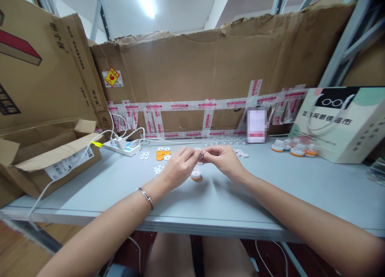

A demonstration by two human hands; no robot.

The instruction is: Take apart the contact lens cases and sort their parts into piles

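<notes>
My left hand [179, 166] and my right hand [224, 159] meet over the middle of the table, fingertips pinched together. Between them is a small metallic round piece [201, 155], too small to name; both hands' fingers touch it. Just below the fingertips a white and orange round cap-like part [195, 174] lies on the table. Left of my left hand are orange and white rings [160, 157], partly in two rows. Small white pieces [158, 170] lie nearer to my left wrist, and more small white pieces [144, 155] sit farther left.
A power strip [124, 147] with plugs and an open cardboard box [69, 160] stand at left. A phone-like screen [256, 124] leans at the back. Several round white, orange and green parts [297, 149] lie by a paper bag [333, 128] at right. Cardboard [186, 68] walls the rear.
</notes>
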